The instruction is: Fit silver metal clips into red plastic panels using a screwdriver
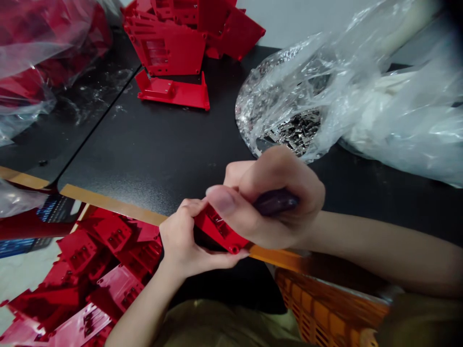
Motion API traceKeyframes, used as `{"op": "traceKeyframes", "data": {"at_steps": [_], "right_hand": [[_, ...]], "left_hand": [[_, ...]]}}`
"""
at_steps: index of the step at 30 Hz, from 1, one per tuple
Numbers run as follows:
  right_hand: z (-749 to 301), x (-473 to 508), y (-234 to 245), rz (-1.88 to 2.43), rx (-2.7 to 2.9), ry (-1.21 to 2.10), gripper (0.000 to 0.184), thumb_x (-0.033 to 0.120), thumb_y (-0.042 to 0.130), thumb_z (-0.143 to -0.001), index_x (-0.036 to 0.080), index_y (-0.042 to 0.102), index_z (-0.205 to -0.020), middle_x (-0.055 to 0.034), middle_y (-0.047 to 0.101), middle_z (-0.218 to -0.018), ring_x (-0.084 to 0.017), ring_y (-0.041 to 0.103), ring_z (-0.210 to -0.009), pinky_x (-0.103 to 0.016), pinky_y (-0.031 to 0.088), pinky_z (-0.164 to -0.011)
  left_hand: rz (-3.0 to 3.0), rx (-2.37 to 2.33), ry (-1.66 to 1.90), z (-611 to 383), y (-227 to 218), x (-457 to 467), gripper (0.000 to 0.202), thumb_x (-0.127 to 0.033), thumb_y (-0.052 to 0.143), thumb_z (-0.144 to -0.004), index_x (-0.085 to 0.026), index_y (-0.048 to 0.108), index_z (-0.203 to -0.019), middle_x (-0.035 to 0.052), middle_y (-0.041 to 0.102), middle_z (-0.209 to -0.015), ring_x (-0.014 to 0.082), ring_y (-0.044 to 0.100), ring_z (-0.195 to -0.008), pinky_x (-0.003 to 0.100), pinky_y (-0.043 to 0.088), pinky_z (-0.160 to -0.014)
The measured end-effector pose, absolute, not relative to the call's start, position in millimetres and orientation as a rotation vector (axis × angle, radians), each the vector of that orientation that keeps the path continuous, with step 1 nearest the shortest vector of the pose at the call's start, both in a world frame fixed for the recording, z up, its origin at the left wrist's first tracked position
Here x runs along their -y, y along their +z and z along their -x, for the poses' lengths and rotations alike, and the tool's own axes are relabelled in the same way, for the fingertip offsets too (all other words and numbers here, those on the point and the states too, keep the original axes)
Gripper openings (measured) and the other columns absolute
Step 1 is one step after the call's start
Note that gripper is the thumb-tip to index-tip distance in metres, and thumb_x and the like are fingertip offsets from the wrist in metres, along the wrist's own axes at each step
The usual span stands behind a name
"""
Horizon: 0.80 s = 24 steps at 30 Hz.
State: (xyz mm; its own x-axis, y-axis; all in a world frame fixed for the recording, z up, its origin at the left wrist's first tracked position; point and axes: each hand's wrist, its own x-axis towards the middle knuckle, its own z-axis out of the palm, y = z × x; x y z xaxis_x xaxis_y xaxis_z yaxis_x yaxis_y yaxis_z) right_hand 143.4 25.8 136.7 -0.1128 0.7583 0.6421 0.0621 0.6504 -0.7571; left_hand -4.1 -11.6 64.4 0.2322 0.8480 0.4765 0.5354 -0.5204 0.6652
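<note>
My left hand (188, 241) grips a small red plastic part (217, 230) at the near edge of the black table (162, 149). Its fingers curl under the part. My right hand (275, 197) is closed in a fist around a dark purple tool handle (275, 201), with the thumb pressed against the red part. The tool's tip is hidden behind the thumb and the part.
Stacked red plastic housings (170, 48) stand at the table's far side. A clear bag of small metal pieces (296, 130) lies just beyond my hands. More red parts in plastic (90, 274) sit low on the left. An orange basket (325, 308) is at lower right.
</note>
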Motion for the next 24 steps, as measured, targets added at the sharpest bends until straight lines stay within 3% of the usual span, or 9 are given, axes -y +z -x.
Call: {"op": "traceKeyframes", "data": {"at_steps": [8,15,19,24], "right_hand": [[-141.6,-24.2,130.2,0.807,1.609,0.469,0.031,0.026,0.066,-0.086,0.022,0.039,-0.07,0.0081,0.042,-0.06,-0.004,0.045,-0.048,-0.018,0.038,-0.046],[-140.2,-28.6,129.5,0.637,1.563,0.693,0.033,0.02,0.062,-0.089,0.022,0.034,-0.071,0.0086,0.034,-0.063,-0.002,0.036,-0.044,-0.019,0.032,-0.043],[-141.8,-27.9,130.4,0.743,1.667,0.503,0.027,0.025,0.056,-0.092,0.022,0.038,-0.072,0.0072,0.046,-0.066,-0.002,0.042,-0.046,-0.018,0.035,-0.043],[-142.5,-26.3,132.3,0.789,1.664,0.574,0.03,0.022,0.054,-0.092,0.021,0.036,-0.067,0.0077,0.044,-0.06,-0.002,0.043,-0.046,-0.018,0.036,-0.045]], "left_hand": [[-2.155,-1.283,1.195,2.3,65.3,11.3,0.071,-0.059,0.082,-0.056,-0.017,0.054,-0.107,0.0045,0.069,-0.089,0.0222,0.072,-0.075,0.031,0.06,-0.061],[-2.155,-1.279,1.177,3.4,62.1,11.8,0.075,-0.058,0.081,-0.059,-0.017,0.054,-0.115,0.0064,0.07,-0.095,0.0261,0.072,-0.086,0.035,0.061,-0.068],[-2.135,-1.298,1.181,3.6,58.5,13.9,0.076,-0.058,0.081,-0.06,-0.018,0.053,-0.119,0.0062,0.069,-0.096,0.0258,0.071,-0.086,0.036,0.06,-0.07],[-2.15,-1.313,1.167,3.0,60.1,13.3,0.08,-0.062,0.08,-0.058,-0.022,0.05,-0.12,0.0032,0.069,-0.093,0.023,0.071,-0.079,0.032,0.059,-0.061]]}}
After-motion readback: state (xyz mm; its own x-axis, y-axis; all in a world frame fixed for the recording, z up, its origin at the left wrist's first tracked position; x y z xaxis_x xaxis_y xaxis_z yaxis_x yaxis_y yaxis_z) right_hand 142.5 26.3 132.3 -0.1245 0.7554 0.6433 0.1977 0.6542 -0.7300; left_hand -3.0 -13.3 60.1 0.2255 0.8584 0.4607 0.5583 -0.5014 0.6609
